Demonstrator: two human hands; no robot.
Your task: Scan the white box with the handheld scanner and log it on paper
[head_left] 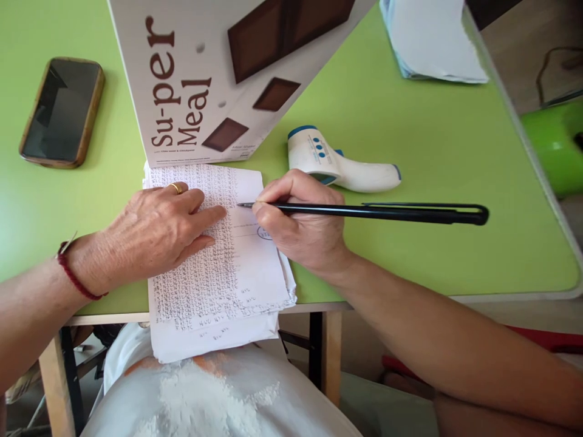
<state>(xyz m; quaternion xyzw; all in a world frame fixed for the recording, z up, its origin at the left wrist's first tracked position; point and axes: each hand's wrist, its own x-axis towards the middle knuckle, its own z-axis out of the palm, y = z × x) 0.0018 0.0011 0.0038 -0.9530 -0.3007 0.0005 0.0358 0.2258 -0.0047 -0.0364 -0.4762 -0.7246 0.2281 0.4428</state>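
A stack of white sheets [262, 276] covered in rows of small handwriting lies at the table's near edge, its lower end hanging over. My left hand [159, 227] rests palm down on the writing with its fingers apart; it wears a ring and a dark red wrist cord. In my right hand [305, 221], thumb and fingers pinch a long black pen [396, 212] near its point. The pen tip is at the right end of a written row, close to my left index fingertip. An oval stamp on the page is partly covered by my right hand.
A white "Su-per Meal" box [191, 127] stands just behind the sheets. An infrared thermometer [346, 167] lies beyond my right hand on the green table [432, 152]. A phone [64, 112] is at left, a paper stack [437, 42] at far right. A bright green object [551, 145] is beyond the right edge.
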